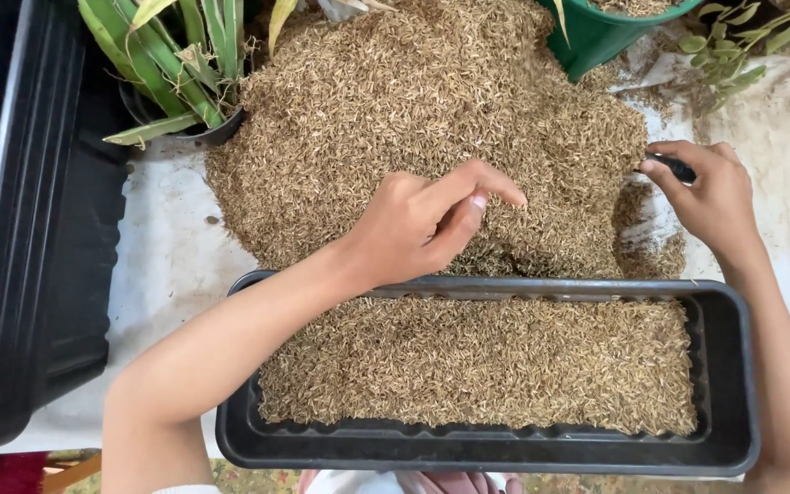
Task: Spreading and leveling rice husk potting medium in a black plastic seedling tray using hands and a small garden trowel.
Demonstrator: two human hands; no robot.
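From the head view, our left hand hovers loosely curled, holding nothing, over the rice-husk heap at frame centre. Our right hand, at the right edge, is clamped on a small black tool. The black planter tray below is part filled; careless scooping could spill husk past its rim.

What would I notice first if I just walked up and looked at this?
Probably the big heap of brown husks piled across the middle. Just below it, a long black tray is filled with the same husks. The left hand reaches over the heap with nothing in it, and the right hand at the heap's right edge grips a small dark tool.
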